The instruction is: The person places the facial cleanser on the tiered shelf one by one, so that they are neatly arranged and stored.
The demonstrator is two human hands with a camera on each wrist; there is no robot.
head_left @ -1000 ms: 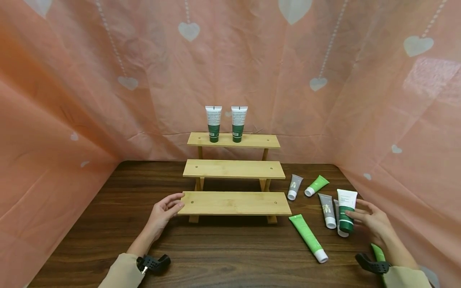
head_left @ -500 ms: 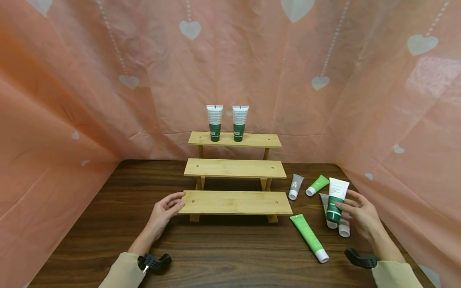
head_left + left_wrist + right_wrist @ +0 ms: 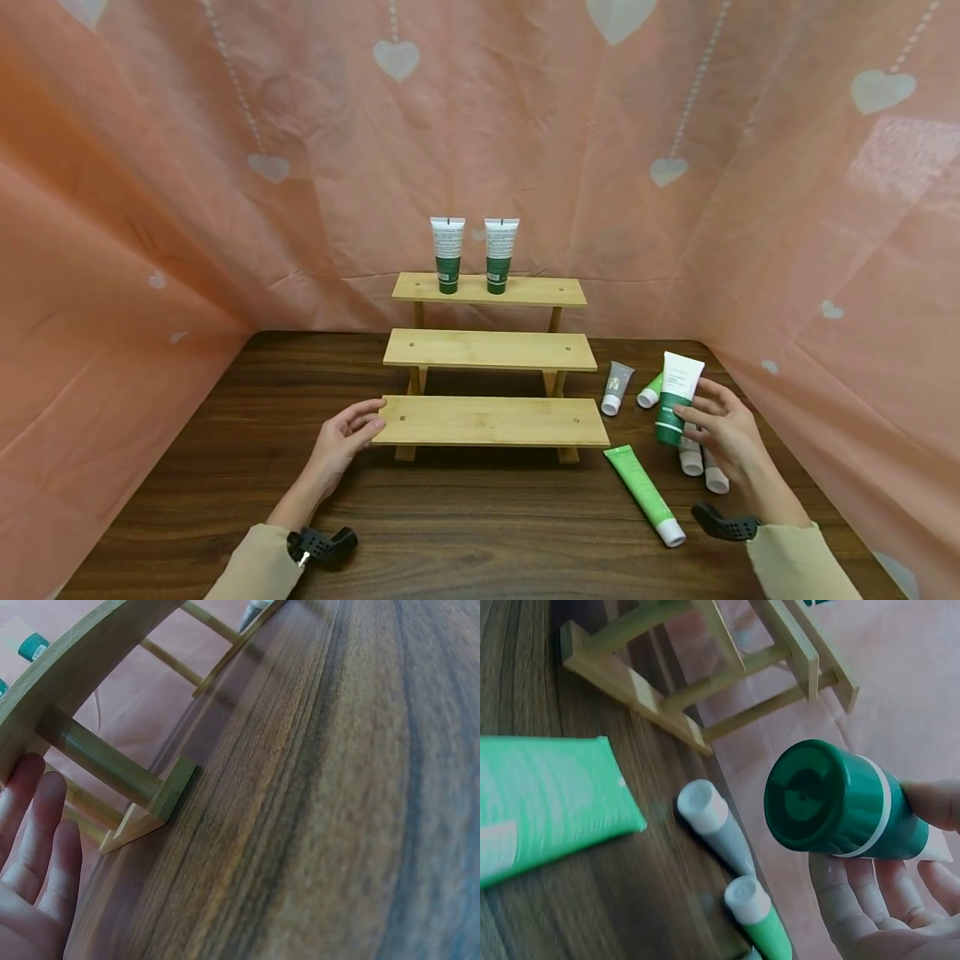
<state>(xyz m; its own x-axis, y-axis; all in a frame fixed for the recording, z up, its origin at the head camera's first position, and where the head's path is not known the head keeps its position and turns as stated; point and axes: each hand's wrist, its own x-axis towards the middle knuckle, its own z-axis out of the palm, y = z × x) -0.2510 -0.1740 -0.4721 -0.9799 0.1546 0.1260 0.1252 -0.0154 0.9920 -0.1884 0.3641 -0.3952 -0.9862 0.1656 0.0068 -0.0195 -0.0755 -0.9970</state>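
Note:
A wooden three-tier display rack (image 3: 491, 419) stands mid-table. My left hand (image 3: 339, 442) holds the left end of its lowest board; in the left wrist view, fingers (image 3: 41, 836) lie against the board's underside. My right hand (image 3: 727, 429) grips a white-and-green squeeze tube (image 3: 678, 392) between thumb and fingers, raised above the table with its green cap (image 3: 806, 796) downward. Two matching tubes, one on the left (image 3: 447, 254) and one on the right (image 3: 500, 254), stand caps down on the top tier.
A long green tube (image 3: 645, 496) lies right of the rack's front. Behind it lie a grey tube (image 3: 617, 387) and a small green tube (image 3: 649, 392). Partly hidden tubes (image 3: 691, 454) lie under my right hand. A pink curtain (image 3: 517, 150) surrounds the table.
My right hand has lifted the white-and-green tube up and to the left, away from the tubes on the right. The left hand keeps its place at the rack.

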